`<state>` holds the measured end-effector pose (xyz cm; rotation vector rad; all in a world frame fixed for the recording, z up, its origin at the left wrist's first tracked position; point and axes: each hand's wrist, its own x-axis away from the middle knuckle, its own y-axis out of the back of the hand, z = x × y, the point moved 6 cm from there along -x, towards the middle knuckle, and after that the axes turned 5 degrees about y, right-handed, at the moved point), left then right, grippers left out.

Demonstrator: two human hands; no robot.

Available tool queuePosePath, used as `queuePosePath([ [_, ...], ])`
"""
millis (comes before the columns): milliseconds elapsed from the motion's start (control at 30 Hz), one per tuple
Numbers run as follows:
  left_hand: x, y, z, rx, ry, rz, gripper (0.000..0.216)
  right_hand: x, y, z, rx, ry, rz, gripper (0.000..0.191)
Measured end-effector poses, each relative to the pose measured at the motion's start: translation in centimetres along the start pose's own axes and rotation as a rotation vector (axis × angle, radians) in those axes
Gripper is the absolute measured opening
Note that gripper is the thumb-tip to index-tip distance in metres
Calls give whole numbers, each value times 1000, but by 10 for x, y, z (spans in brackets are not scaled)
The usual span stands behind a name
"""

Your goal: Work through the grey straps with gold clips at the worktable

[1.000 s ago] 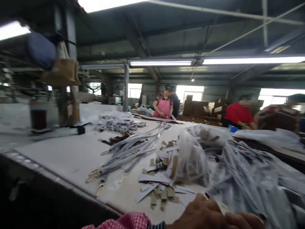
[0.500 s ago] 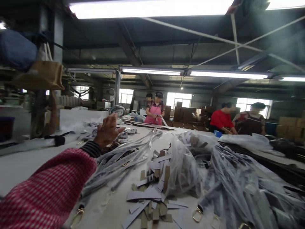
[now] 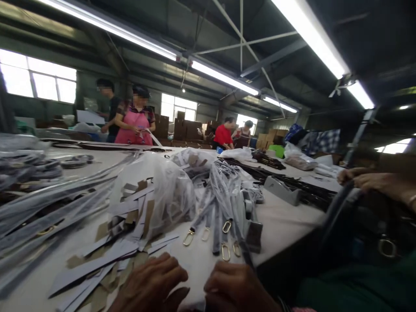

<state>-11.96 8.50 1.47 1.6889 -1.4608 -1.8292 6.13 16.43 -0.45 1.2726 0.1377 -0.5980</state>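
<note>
My left hand [image 3: 152, 281] and my right hand [image 3: 237, 288] rest side by side at the near edge of the white table [image 3: 286, 221], knuckles up and fingers curled. Nothing shows inside either hand. Just beyond them lies a bundle of grey straps [image 3: 224, 203] in clear wrap, their gold clasps [image 3: 226, 226] pointing toward me. Loose grey and brown card strips [image 3: 107, 255] are scattered in front of my left hand, beside a clear plastic bag [image 3: 165, 190] with more strips in it.
More wrapped straps [image 3: 48, 203] stretch across the left. On the right a co-worker's hand [image 3: 380, 184] is at a dark strap [image 3: 334, 208]. A grey box [image 3: 282, 190] sits mid-table. Workers in a pink apron [image 3: 134, 125] and a red shirt [image 3: 223, 135] stand at the far side.
The view has swung right and dipped. My left arm, stretched out over the straps half a second ago, is drawn back; both hands now lie curled at the near table edge.
</note>
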Motion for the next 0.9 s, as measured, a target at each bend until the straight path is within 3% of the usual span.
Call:
queuePosePath([
  [100, -35, -26, -1, 113, 43, 72, 8, -36, 34, -33, 75, -218, -80, 9],
  [200, -66, -67, 13, 138, 160, 193, 8, -79, 49, -76, 465, -422, 5, 18],
  [300, -84, -95, 36, 96, 258, 184, 17, -107, 42, -123, 611, -614, 76, 28],
  [433, -81, -97, 58, 82, 319, 128, 31, -117, 28, -156, 590, -739, 103, 27],
  [533, -76, -84, 66, 187, 368, 72, 39, -112, 34, -145, 558, -703, 51, 31],
  [667, -75, -78, 59, 594, 531, 72, 57, -85, 38, -87, 508, -546, -13, 39],
  [800, -58, -91, 24, 1147, 807, 219, 74, -46, 12, -29, 225, -413, -41, 34],
  [900, -34, -84, -12, 1250, 799, 234, 70, -23, -8, -11, -92, -334, -2, 46],
])
